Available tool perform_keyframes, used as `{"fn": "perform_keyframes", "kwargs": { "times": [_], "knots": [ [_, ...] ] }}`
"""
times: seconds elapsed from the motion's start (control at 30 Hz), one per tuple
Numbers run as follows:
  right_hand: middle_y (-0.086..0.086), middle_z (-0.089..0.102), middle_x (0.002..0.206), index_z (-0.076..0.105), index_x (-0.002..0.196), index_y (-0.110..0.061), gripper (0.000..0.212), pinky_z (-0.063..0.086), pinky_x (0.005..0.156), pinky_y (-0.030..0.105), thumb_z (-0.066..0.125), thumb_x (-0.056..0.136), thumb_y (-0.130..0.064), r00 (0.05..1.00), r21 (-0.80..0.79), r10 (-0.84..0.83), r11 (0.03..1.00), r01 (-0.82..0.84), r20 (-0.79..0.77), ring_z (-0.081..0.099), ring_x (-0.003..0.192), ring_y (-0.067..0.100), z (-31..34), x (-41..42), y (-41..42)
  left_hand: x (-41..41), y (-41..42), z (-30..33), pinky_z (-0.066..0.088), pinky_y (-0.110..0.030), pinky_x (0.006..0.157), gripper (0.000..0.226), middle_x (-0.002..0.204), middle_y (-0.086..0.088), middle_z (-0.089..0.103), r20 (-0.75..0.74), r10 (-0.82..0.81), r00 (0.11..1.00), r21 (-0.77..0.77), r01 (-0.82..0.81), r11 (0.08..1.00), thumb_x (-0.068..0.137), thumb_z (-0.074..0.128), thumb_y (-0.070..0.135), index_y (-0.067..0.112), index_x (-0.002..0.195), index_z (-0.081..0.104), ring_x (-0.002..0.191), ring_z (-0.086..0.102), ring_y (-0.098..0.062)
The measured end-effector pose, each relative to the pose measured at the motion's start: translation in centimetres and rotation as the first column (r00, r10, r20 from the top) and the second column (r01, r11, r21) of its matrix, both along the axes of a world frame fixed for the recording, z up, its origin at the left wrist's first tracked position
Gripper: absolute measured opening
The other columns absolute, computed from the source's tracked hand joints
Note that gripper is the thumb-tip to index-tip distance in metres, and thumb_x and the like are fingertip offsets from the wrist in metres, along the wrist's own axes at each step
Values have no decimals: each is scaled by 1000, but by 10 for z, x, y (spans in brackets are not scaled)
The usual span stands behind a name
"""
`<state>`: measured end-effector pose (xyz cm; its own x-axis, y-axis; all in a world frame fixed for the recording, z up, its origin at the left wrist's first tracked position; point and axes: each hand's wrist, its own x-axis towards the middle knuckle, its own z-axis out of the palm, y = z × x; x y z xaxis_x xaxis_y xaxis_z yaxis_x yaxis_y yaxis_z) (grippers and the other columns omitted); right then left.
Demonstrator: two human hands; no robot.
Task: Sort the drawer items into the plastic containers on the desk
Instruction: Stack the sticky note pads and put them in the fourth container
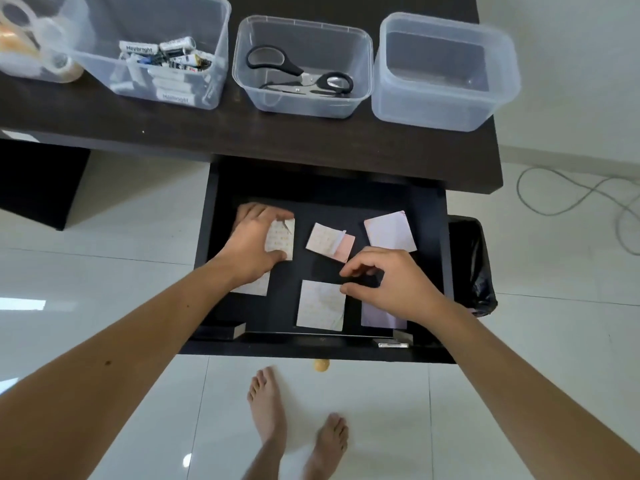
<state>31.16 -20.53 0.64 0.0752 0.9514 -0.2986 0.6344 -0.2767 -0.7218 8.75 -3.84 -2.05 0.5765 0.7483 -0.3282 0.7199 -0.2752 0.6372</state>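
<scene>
Across the middle of the frame the black drawer (429, 216) stands pulled out from under the dark table (311, 140), and several small paper slips lie on its bottom. At its left side the left hand (254, 242) lies on a slip with orange print (284, 237), the fingers bent over its upper edge and the thumb at its lower edge. Right of center, the right hand (384, 282) is curled, thumb and forefinger close together at the right edge of a pale square slip (320, 304); whether they already pinch it I cannot tell. Two more slips (329, 242) lie in the upper part of the drawer. On the table stand plastic containers: one with batteries (162, 53), one with scissors (301, 72), and an empty container (446, 71) at the upper right.
</scene>
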Motion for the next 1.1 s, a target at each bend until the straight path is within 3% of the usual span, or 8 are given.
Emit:
{"fn": "perform_keyframes", "kwargs": {
  "times": [0.2,0.5,0.67,0.77,0.9,0.97,1.03,1.1],
  "knots": [
    [-13,72,101,81,101,-26,22,48,81,11,92,82,-26,1000,-21,-11,1000,10,-5,67,94,4,-28,2,-6,-1,0,-5,12,-23,113,83,153,1,41,-74,52,996,57,-48,997,83,88,25,24,155,45,149,20,-21],
    [-15,68,102,78,121,-26,46,49,82,17,95,78,-30,996,-72,74,995,-70,54,63,92,3,-46,2,-2,0,-3,-7,15,-24,118,85,149,-3,39,-96,46,994,70,-39,997,84,87,26,22,158,44,146,22,-23],
    [-17,66,100,80,113,-31,37,49,86,23,92,79,-36,983,-79,159,985,-151,98,58,99,5,-45,1,-1,1,-8,2,26,-31,119,79,142,-1,40,-87,69,994,58,-64,996,78,92,24,27,146,51,138,32,-22],
    [-18,66,102,78,107,-37,32,46,83,20,91,79,-40,982,-73,165,985,-158,88,54,98,2,-43,-1,0,0,-9,6,42,-30,105,75,140,2,38,-33,84,996,-1,-84,996,76,94,17,30,137,53,125,44,-17],
    [-18,70,94,71,98,-36,24,49,68,17,89,83,-41,996,-110,82,990,-86,-34,61,84,10,-37,-4,-2,-4,-12,7,42,-20,90,67,135,4,41,45,128,991,-14,-128,992,79,90,12,33,134,58,117,49,-12],
    [-17,71,94,72,105,-34,30,53,72,23,90,82,-38,995,-138,64,988,-74,-75,63,81,14,-37,-5,-1,-8,-12,6,48,-18,83,59,132,5,50,98,160,982,-47,-156,987,84,85,8,36,131,61,114,56,-11],
    [-14,70,95,73,117,-33,38,56,77,28,90,83,-35,994,-171,59,982,-75,-94,61,77,10,-37,-5,0,-12,-11,6,58,-24,81,51,123,9,63,162,178,971,-113,-161,981,88,81,5,38,124,65,110,65,-11],
    [-13,69,96,76,116,-32,34,54,75,27,89,85,-32,993,-176,75,980,-89,-86,59,76,4,-37,-5,1,-15,-10,6,62,-30,85,45,116,12,69,202,168,965,-155,-138,978,91,79,5,39,118,68,108,69,-10]
  ]
}}
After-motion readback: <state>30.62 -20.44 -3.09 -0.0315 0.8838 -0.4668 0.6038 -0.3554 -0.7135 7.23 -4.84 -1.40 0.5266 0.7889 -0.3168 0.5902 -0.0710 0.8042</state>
